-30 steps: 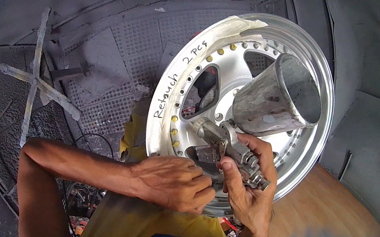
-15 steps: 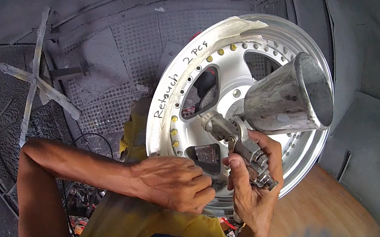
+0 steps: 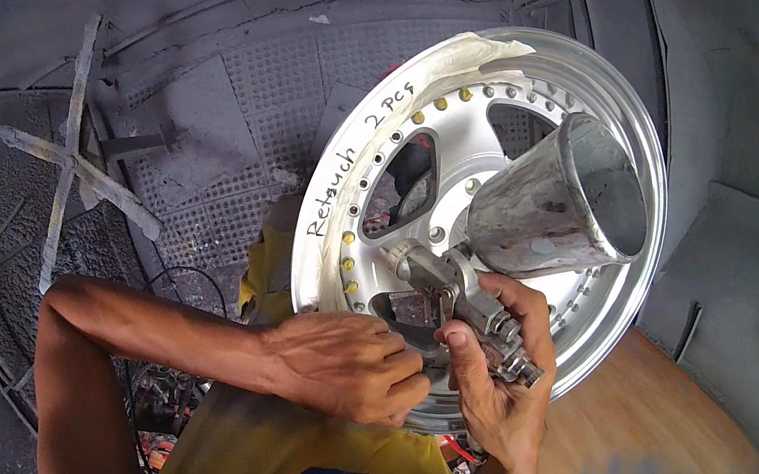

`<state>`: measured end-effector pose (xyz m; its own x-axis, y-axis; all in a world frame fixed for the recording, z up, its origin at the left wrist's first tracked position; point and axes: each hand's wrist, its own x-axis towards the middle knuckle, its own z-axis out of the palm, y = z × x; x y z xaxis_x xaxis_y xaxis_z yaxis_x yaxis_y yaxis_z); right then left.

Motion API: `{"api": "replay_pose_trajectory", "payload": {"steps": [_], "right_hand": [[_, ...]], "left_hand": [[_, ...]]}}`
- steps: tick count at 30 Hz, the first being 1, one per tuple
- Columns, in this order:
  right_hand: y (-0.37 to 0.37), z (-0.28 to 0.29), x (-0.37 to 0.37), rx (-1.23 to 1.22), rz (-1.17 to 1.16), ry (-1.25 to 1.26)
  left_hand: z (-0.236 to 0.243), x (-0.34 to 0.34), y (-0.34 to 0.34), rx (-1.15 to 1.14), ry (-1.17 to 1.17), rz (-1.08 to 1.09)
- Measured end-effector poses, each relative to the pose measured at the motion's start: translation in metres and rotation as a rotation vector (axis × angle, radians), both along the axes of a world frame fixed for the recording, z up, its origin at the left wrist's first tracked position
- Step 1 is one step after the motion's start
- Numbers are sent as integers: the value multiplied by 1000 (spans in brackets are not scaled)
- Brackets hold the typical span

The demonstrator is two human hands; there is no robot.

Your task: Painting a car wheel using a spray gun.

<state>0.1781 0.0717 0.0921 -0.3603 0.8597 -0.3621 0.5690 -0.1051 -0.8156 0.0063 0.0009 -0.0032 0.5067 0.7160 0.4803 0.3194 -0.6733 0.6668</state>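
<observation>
A silver multi-spoke car wheel rim (image 3: 448, 163) faces me, its left lip covered with pale masking tape (image 3: 339, 191) that bears black handwriting. My right hand (image 3: 505, 401) grips a metal spray gun (image 3: 468, 309), thumb and fingers around its body. The gun's open, paint-stained cup (image 3: 533, 198) leans to the upper right, in front of the spokes. The gun's nozzle end points left across the wheel's lower part. My left hand (image 3: 345, 363) lies across the wheel's lower left edge with its fingers curled closed; their tips and anything inside them are hidden.
A tape-wrapped cross-shaped stand (image 3: 69, 152) rises at the left. Grey dusty walls (image 3: 739, 300) enclose the space, with a dimpled floor (image 3: 259, 114) beyond the wheel. A wood-patterned panel (image 3: 660, 429) lies at the lower right. A thin dark hose or cable (image 3: 196, 272) curves behind my left forearm.
My right hand has shifted the spray gun a little left and down across the wheel, and its cup moved with it. The left hand and the wheel stay put.
</observation>
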Motion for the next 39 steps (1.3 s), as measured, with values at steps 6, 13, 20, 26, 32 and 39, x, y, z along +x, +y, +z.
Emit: {"api": "replay_pose_trajectory", "payload": {"steps": [6,13,20,26,32,39], "right_hand": [[0,-3,-5,-7,-27,14],[0,-2,-7,17,-49,16],[8,2,-12,161,53,32],[12,0,-13,116,55,131],[15,1,-2,156,75,166],[7,-6,-8,167,43,182]], "left_hand": [[1,-5,1,-3,12,-2],[2,-8,2,-9,2,-44],[4,-16,8,-3,136,28],[7,-24,14,-114,292,26],[20,-17,18,-189,396,98],[14,-23,17,-117,431,-1]]}}
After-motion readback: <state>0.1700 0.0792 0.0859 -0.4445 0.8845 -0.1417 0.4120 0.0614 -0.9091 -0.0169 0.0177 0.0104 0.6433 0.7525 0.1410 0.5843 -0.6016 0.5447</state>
